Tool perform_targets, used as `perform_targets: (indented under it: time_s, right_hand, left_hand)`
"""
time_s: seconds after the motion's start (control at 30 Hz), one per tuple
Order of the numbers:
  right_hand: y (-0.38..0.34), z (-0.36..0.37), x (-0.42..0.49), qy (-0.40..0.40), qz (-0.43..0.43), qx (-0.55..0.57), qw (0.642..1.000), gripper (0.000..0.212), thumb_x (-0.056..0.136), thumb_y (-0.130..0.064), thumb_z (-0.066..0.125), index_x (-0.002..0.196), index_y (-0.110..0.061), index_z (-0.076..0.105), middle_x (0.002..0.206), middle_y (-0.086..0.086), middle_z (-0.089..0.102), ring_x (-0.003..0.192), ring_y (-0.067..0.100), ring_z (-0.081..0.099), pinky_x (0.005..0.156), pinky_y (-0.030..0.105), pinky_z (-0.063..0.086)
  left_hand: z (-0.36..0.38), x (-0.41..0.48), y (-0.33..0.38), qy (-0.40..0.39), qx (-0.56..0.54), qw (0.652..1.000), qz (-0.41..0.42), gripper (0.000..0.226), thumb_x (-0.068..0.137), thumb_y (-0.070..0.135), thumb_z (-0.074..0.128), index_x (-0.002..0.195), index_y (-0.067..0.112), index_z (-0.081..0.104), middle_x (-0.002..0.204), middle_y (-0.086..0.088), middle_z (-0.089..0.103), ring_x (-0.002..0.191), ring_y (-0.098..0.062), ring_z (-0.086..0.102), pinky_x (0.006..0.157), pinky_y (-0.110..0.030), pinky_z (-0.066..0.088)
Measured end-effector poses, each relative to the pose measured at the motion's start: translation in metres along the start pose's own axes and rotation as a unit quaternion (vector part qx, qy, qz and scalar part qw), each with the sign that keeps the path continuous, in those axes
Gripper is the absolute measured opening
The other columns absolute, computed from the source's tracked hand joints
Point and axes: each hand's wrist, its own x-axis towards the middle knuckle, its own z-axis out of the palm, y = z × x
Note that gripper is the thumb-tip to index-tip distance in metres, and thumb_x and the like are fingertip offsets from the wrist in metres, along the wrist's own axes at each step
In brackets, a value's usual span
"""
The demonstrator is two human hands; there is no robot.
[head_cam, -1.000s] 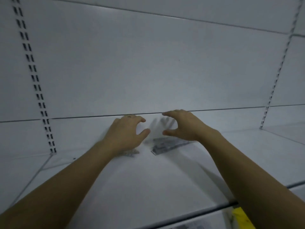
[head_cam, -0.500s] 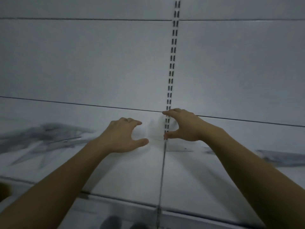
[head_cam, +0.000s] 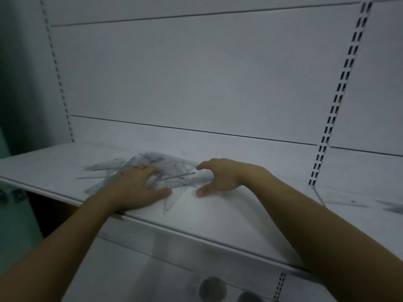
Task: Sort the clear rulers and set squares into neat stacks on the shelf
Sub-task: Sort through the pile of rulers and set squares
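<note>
**A:** Largest item?

**B:** Back panel [head_cam: 196,73], white, flanked by a slotted left upright [head_cam: 57,73] and right upright [head_cam: 340,90].

**A:** Next?

**B:** Shelf [head_cam: 218,214], white, running across below the panel. A lower shelf [head_cam: 130,269] lies beneath it, its contents too blurred to list.

**A:** Stock on the shelf?

**B:** One loose pile [head_cam: 152,162] of clear rulers and set squares, left of centre and criss-crossed. A few more clear pieces [head_cam: 349,202] lie well apart, at the far right.

**A:** Hands?

**B:** Left hand [head_cam: 135,188] lies flat on the pile's near side, fingers spread, pressing down. Right hand [head_cam: 222,177] is arched just right of the pile, thumb and forefinger wide apart, thumb tip on the shelf.

**A:** Is it holding anything?

**B:** One ruler [head_cam: 185,182] ends between that thumb and forefinger. Whether they grip it, I cannot tell.

**A:** Smallest?

**B:** A set square [head_cam: 172,201], its point jutting from under the ruler toward the shelf's front edge.
</note>
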Motion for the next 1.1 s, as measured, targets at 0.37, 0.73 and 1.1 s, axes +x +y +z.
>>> perform_targets:
  time_s: [0.37, 0.73, 1.1]
  right_hand:
    - [-0.032, 0.033, 0.045, 0.065, -0.051, 0.023, 0.996, 0.053, 0.089, -0.052, 0.058, 0.136, -0.032, 0.047, 0.14, 0.001, 0.049, 0.126, 0.022, 0.045, 0.106, 0.036, 0.035]
    - [-0.015, 0.045, 0.043, 0.149, -0.035, 0.044, 0.987, 0.025, 0.095, -0.032, 0.054, 0.118, -0.031, 0.062, 0.116, 0.004, 0.056, 0.111, 0.024, 0.05, 0.097, 0.039, 0.041]
    - [-0.015, 0.039, 0.039, 0.272, -0.017, -0.039, 0.961, 0.027, 0.101, -0.021, 0.037, 0.118, -0.019, 0.058, 0.111, 0.002, 0.063, 0.101, 0.024, 0.056, 0.08, 0.033, 0.043]
  left_hand:
    - [0.015, 0.015, -0.026, 0.079, -0.059, 0.995, 0.029, 0.081, 0.063, 0.088, 0.034, 0.116, 0.035, 0.063, 0.132, 0.01, 0.056, 0.124, -0.013, 0.047, 0.107, -0.039, 0.036]
    - [0.012, 0.008, -0.022, 0.109, -0.093, 0.989, 0.02, 0.009, 0.085, 0.047, 0.062, 0.088, 0.039, 0.059, 0.093, 0.017, 0.055, 0.092, -0.013, 0.052, 0.096, -0.041, 0.038]
    - [0.009, 0.005, -0.014, 0.113, -0.092, 0.989, 0.028, 0.017, 0.09, 0.037, 0.059, 0.104, 0.028, 0.058, 0.095, 0.012, 0.06, 0.089, -0.016, 0.054, 0.091, -0.039, 0.043]
